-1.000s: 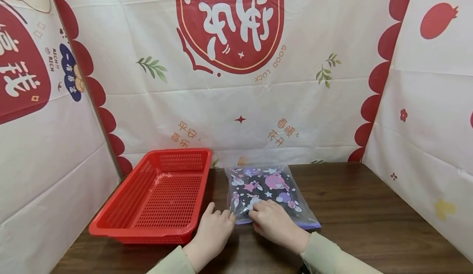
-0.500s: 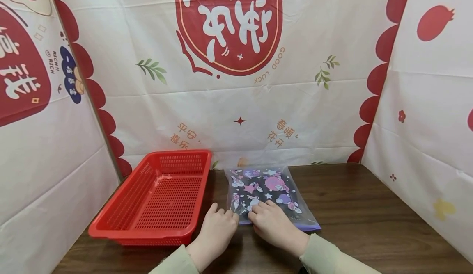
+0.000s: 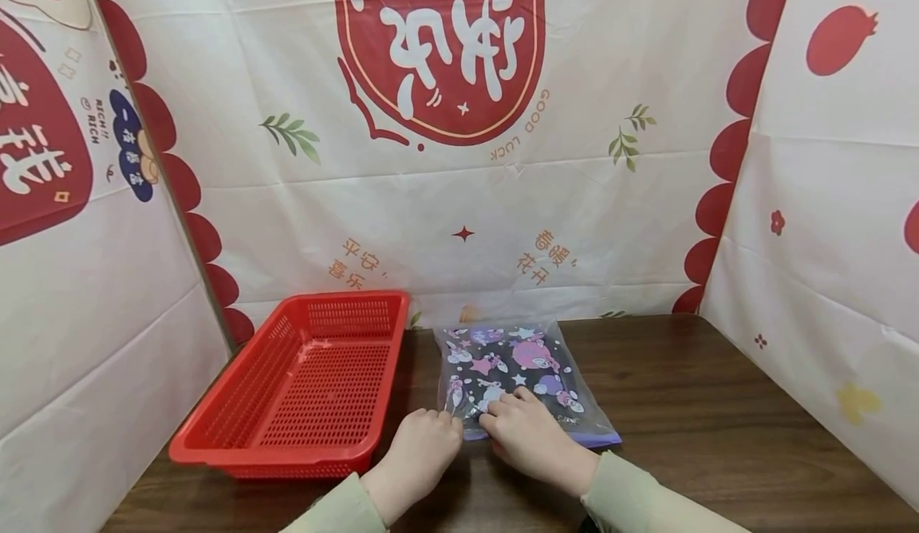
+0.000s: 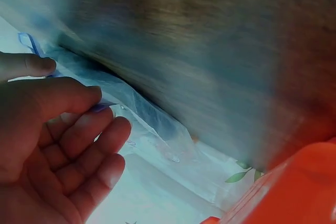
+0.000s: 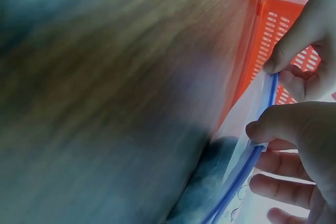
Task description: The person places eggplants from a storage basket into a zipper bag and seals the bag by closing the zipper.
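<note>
A clear zip bag (image 3: 524, 377) with a pink and purple cartoon print lies flat on the table, dark contents inside. Its purple zip strip (image 3: 596, 440) runs along the near edge. My left hand (image 3: 424, 449) pinches the strip's left end between thumb and index finger. In the left wrist view the other fingers of the left hand (image 4: 73, 140) are spread loosely. Just right of it, my right hand (image 3: 534, 441) pinches the strip. In the right wrist view a small whitish slider (image 5: 261, 145) shows at the thumb of the right hand (image 5: 299, 145).
A red plastic basket (image 3: 287, 463) with slotted walls stands left of the bag, close to my left hand. The dark wooden table (image 3: 682, 405) extends to the right. Printed white cloth (image 3: 459, 190) hangs behind and on both sides.
The left thumb, raised at first, is now lowered out of sight in the head view, and the left hand sits slightly further right. The right hand and the bag stay nearly in place.
</note>
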`<state>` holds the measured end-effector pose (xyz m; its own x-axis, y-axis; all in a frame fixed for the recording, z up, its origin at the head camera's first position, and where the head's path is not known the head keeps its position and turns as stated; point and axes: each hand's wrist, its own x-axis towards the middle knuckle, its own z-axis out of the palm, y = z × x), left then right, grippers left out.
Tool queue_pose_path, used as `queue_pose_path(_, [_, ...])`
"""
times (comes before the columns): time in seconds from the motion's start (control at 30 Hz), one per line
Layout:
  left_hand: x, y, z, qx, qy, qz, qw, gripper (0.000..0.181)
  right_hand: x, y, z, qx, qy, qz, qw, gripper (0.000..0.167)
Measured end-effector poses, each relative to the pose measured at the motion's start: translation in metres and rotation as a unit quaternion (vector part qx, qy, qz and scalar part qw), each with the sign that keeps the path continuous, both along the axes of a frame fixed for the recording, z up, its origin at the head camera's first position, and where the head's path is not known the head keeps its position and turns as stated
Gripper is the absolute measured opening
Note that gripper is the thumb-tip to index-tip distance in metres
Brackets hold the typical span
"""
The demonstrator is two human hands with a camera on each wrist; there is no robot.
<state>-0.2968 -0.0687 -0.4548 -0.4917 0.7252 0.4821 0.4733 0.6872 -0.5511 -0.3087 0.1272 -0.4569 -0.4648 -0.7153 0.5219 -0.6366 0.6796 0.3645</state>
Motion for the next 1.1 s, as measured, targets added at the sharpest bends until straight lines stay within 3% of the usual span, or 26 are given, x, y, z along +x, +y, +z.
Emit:
queue_pose_path(0.13, [0.0028,-0.0028,-0.0021,0.003,0.01,-0.016,0.9998,0.016,0.0025,-0.0012,-0.0009,-0.002,0.004,0.012,0.9999,0.02])
queue_pose_path(0.37, [0.0037,-0.0068,-0.0033,0.0,0.007,-0.005,1.0,0.014,-0.0002,-0.0056,-0.0012,-0.003,0.007,0.015,0.9999,0.018])
queue_pose_path(0.7, [0.0036,-0.0086,-0.0018,0.004,0.013,-0.014,0.9998,0.015,0.0041,-0.0074,0.0023,-0.003,-0.038,0.014,0.9992,0.018])
queue_pose_path(1.1, [-0.0007,-0.0048,-0.0012,0.005,-0.016,-0.007,0.9998,0.013,0.0016,-0.0032,0.0051,0.002,-0.048,0.013,0.9988,0.017])
